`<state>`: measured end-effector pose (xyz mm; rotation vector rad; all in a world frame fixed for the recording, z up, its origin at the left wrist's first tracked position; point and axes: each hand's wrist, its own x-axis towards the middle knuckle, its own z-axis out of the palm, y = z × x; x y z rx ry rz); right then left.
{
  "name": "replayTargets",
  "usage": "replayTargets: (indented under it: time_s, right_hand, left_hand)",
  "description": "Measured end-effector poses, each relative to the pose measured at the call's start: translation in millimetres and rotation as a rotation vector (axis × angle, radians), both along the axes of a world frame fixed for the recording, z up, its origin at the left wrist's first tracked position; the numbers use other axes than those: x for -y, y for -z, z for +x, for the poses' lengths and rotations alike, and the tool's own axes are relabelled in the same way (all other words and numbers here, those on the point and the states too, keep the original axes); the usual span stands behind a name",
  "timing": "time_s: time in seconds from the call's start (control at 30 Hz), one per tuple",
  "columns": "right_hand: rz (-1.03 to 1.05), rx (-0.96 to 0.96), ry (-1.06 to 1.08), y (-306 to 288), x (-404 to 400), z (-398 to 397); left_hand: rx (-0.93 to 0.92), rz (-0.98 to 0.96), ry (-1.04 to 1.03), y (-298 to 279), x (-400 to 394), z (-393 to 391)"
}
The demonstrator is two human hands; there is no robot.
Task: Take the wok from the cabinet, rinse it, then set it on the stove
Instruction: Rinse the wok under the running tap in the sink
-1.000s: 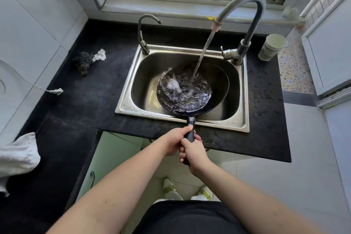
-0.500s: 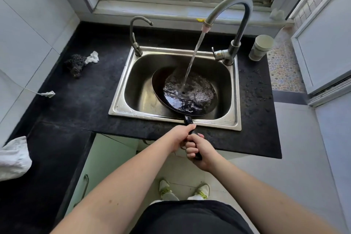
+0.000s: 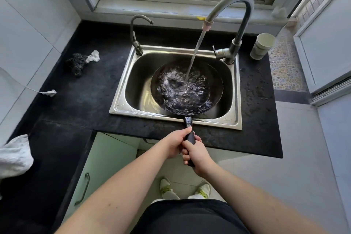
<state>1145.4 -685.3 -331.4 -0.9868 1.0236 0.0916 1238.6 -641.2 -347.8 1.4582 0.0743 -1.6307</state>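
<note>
A black wok (image 3: 214,85) sits inside the steel sink (image 3: 123,89), with swirling water in its bowl. Its dark handle (image 3: 189,125) sticks out over the sink's front rim toward me. My left hand (image 3: 175,141) grips the handle from the left, closer to the wok. Just behind it, my right hand (image 3: 196,153) wraps the handle's end. The tall curved faucet (image 3: 235,17) at the sink's back right pours a stream into the wok's middle. No stove is in view.
A small second tap (image 3: 136,36) stands at the sink's back left. A scrubber with a white scrap (image 3: 79,61) lies on the black counter (image 3: 85,91) at left, a white cup (image 3: 262,45) at right. A white cloth (image 3: 13,156) lies far left. A cabinet door (image 3: 91,173) hangs open below.
The wok has swung in the sink, tilting left, then right, then back toward the middle, so the water in it sloshes around. Both hands have kept their grip on the handle.
</note>
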Motion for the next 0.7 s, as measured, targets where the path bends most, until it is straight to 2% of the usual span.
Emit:
replayTargets:
  time_s: [0.27,0.37,0.7]
  right_hand:
    - [-0.206,-0.066,-0.088,-13,-10,11]
    - [-0.219,-0.095,-0.091,-13,-11,12]
    - [0.161,-0.001,0.117,-18,11,6]
  left_hand:
    - [-0.022,-0.024,-0.204,5,-3,6]
    - [-0.019,-0.025,-0.204,9,-4,4]
    - [0.054,0.061,-0.032,-3,16,1]
